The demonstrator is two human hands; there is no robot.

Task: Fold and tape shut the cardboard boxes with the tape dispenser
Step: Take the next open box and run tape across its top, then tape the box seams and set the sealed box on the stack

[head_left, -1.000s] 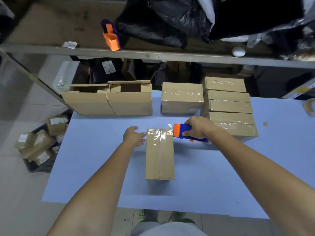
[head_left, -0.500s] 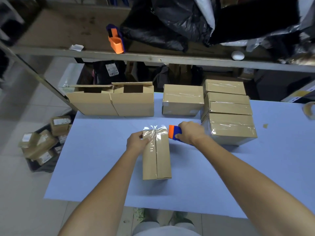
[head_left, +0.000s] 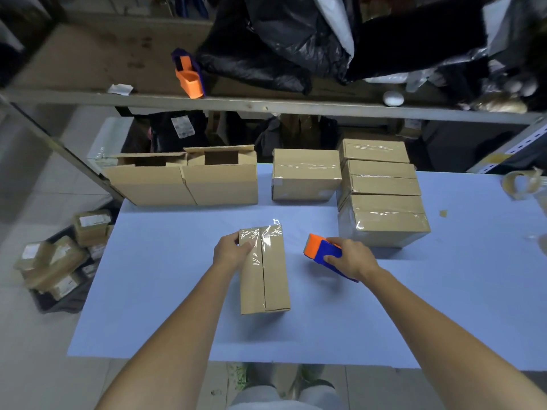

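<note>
Across the middle of the frame, the blue table (head_left: 165, 291) took up most of the view. Upper right sat a stack of taped boxes (head_left: 381, 202), upper left two open-topped boxes (head_left: 183, 184). Dead center lay the cardboard box (head_left: 269, 279), clear tape wrinkled over its far end, with the left hand (head_left: 231, 251) gripping that end's left edge. Just right, clear of the box, the right hand (head_left: 350, 258) was wrapped around the orange-and-blue tape dispenser (head_left: 321, 251).

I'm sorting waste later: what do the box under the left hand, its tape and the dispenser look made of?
The box looks like plain brown cardboard, matt, with a flap seam down its middle. The tape seems to be clear glossy plastic film, as it wrinkles and catches glare. The dispenser is probably moulded plastic, with smooth orange and blue surfaces.
</note>
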